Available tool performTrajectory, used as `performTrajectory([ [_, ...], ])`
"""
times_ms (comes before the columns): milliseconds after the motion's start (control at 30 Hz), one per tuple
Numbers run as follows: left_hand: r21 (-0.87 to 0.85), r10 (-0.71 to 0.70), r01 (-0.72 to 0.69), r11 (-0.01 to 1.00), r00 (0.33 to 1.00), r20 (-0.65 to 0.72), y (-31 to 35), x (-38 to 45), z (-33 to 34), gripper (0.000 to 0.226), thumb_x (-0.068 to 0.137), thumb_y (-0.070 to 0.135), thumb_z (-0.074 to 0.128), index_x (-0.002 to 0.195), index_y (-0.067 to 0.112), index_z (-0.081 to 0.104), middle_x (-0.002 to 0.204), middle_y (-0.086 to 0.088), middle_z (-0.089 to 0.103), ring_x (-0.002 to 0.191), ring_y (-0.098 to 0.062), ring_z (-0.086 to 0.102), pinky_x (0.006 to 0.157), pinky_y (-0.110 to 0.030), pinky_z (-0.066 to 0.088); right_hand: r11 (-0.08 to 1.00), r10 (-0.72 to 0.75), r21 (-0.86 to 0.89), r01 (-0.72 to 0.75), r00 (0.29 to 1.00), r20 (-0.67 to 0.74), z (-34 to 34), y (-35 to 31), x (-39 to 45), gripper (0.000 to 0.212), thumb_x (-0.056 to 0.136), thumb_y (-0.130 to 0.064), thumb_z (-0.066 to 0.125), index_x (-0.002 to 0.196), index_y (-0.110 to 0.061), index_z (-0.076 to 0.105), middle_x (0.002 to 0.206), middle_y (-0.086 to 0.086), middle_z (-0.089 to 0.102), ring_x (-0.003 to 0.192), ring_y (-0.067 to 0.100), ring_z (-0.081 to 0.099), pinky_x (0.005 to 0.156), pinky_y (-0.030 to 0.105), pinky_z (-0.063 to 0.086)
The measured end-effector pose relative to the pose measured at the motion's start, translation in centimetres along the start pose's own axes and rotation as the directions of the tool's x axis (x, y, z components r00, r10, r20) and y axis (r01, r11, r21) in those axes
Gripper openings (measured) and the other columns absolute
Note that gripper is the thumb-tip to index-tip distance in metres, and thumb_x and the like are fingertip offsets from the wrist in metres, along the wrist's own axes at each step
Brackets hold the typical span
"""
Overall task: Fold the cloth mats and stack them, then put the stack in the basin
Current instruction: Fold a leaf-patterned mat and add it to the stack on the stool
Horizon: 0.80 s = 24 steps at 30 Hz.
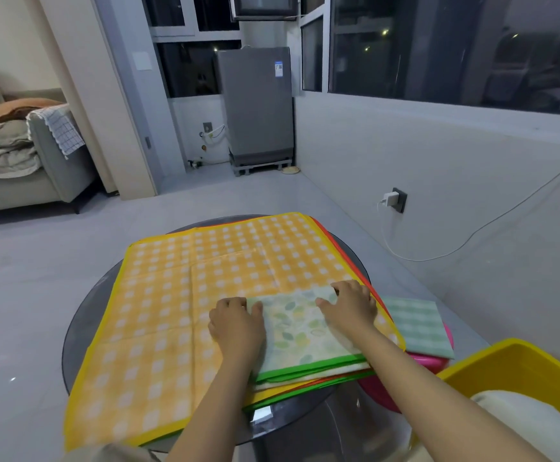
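**Both hands flat on the folded leaf mat**

A big yellow checked mat (pixel 178 295) lies spread over the round glass table (pixel 81 328). On its near right part sits a folded leaf-print mat (pixel 300 331) (green-edged, atop other folded layers). The left hand (pixel 236 325) presses the leaf mat's left edge, fingers together; the right hand (pixel 348 305) presses its far right corner, fingers slightly apart. Right of it, a folded green checked mat (pixel 418 325) rests on the pink basin (pixel 420 360).
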<state>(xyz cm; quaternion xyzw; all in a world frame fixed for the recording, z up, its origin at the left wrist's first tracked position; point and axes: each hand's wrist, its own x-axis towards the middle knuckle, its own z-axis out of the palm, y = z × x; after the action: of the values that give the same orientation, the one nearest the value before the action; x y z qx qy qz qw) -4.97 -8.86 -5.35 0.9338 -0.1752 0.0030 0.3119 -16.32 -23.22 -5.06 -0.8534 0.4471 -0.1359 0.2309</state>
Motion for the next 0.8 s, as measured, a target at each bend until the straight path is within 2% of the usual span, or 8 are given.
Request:
performTrajectory([
  [100,-0.259,-0.115,0.117,0.959,0.993,0.020,0.1,0.7,-0.6,0.030,0.084,0.045,0.063,0.100,0.019,0.067,0.116,-0.005,0.063,0.101,-0.027,0.059,0.087,-0.039,0.047,0.969,0.052,0.241,-0.052,0.999,0.005,-1.3,0.4,0.5,0.037,0.083,-0.037,0.066,0.113,-0.015,0.062,0.118,0.000,0.061,0.114,0.023,0.052,0.093,0.036,0.045],
  [200,-0.525,-0.158,0.218,0.823,0.975,0.158,1.2,1.1,-1.4,0.030,0.080,0.037,0.071,0.097,0.013,0.067,0.097,-0.007,0.068,0.075,-0.025,0.062,0.061,-0.034,0.052,0.868,0.088,0.487,-0.097,0.995,0.042,-3.2,1.1,0.6,0.032,0.081,-0.027,0.072,0.106,-0.009,0.063,0.107,0.003,0.063,0.103,0.021,0.058,0.090,0.034,0.048],
  [267,-0.619,-0.123,0.241,0.748,0.966,0.227,2.2,1.4,-2.1,0.029,0.081,0.029,0.073,0.099,0.006,0.069,0.087,-0.008,0.067,0.062,-0.020,0.056,0.045,-0.025,0.044,0.833,0.083,0.546,-0.092,0.996,0.040,-4.8,1.6,0.8,0.029,0.079,-0.026,0.074,0.099,-0.010,0.063,0.098,0.002,0.062,0.090,0.019,0.059,0.080,0.031,0.050],
  [367,-0.708,-0.051,0.221,0.671,0.966,0.253,4.4,1.7,-3.2,0.027,0.083,0.020,0.072,0.100,0.000,0.068,0.083,-0.012,0.063,0.056,-0.020,0.049,0.035,-0.017,0.032,0.772,0.070,0.632,-0.070,0.997,0.024,-7.2,2.0,1.3,0.022,0.079,-0.023,0.074,0.087,-0.011,0.057,0.078,0.005,0.061,0.055,0.015,0.054,0.052,0.024,0.042],
  [467,-0.765,0.024,0.211,0.608,0.959,0.283,7.3,1.8,-4.0,0.026,0.084,0.018,0.070,0.103,0.001,0.067,0.077,-0.010,0.060,0.045,-0.015,0.045,0.034,-0.015,0.027,0.710,0.084,0.702,-0.054,0.996,-0.009,-9.8,2.7,1.8,0.019,0.082,-0.019,0.071,0.090,-0.012,0.056,0.073,0.007,0.061,0.047,0.015,0.051,0.041,0.021,0.036],
  [600,-0.825,0.106,0.208,0.526,0.946,0.306,11.7,2.2,-4.4,0.031,0.084,0.019,0.070,0.110,0.002,0.064,0.090,-0.011,0.060,0.050,-0.014,0.052,0.037,-0.014,0.038,0.633,0.085,0.774,0.023,0.991,-0.099,-13.4,3.7,2.4,0.020,0.085,-0.019,0.068,0.101,-0.010,0.060,0.077,0.003,0.061,0.049,0.014,0.054,0.040,0.019,0.045],
  [667,-0.845,0.148,0.190,0.500,0.943,0.299,13.8,2.1,-4.2,0.025,0.085,0.018,0.068,0.106,0.005,0.064,0.093,-0.011,0.061,0.052,-0.014,0.057,0.042,-0.014,0.045,0.610,0.095,0.791,0.048,0.986,-0.133,-15.1,4.5,2.8,0.021,0.086,-0.020,0.068,0.102,-0.009,0.062,0.083,0.005,0.062,0.051,0.016,0.057,0.042,0.018,0.048],
  [800,-0.876,0.215,0.175,0.449,0.931,0.296,17.8,1.7,-2.7,0.010,0.086,0.018,0.068,0.090,0.010,0.065,0.095,-0.010,0.062,0.068,-0.020,0.060,0.052,-0.016,0.054,0.577,0.134,0.815,0.060,0.977,-0.167,-17.4,7.2,3.8,0.021,0.087,-0.024,0.066,0.101,-0.007,0.064,0.091,0.009,0.065,0.056,0.018,0.061,0.048,0.019,0.053],
])
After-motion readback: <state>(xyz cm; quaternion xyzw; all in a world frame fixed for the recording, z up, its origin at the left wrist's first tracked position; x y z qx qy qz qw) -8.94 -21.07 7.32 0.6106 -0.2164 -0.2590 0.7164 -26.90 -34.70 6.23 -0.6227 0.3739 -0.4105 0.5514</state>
